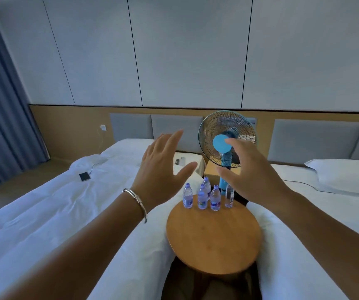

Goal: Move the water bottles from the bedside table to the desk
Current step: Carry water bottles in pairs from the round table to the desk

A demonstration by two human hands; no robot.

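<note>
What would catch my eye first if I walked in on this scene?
Probably the two open hands, left hand and right hand, spread in mid-air above a cluster of five small water bottles. The bottles stand upright at the far edge of a round wooden table between two white beds. Behind them, a blue fan faces the camera.

Both forearms are bare with no sleeve in view, and the left wrist wears a thin silver-coloured metal bangle (137,202) with what looks like a wound-wire section on its upper side.
</note>
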